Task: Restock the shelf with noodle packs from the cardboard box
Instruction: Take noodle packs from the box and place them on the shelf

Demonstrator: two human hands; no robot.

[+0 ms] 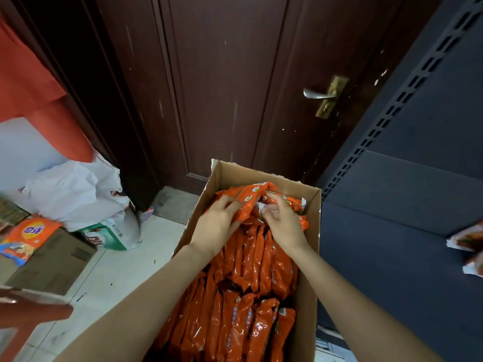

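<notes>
An open cardboard box [311,257] stands on the floor before a dark door, packed with several orange noodle packs [251,296] on edge. At the far end of the box, a few packs [245,198] are lifted above the rest. My left hand [218,223] holds them from the left, fingers spread over the wrappers. My right hand [283,222] grips the packs from the right, fingers curled into them. The dark blue shelf [407,205] rises to the right of the box, with two noodle packs [467,240] on it at the frame's right edge.
A dark brown door [235,87] with a metal handle [317,94] stands behind the box. On the left lie a white plastic bag [73,194], a green-and-white sack [112,235] and a brown carton [55,262] with orange packets [28,236] on top. The floor is pale tile [109,278].
</notes>
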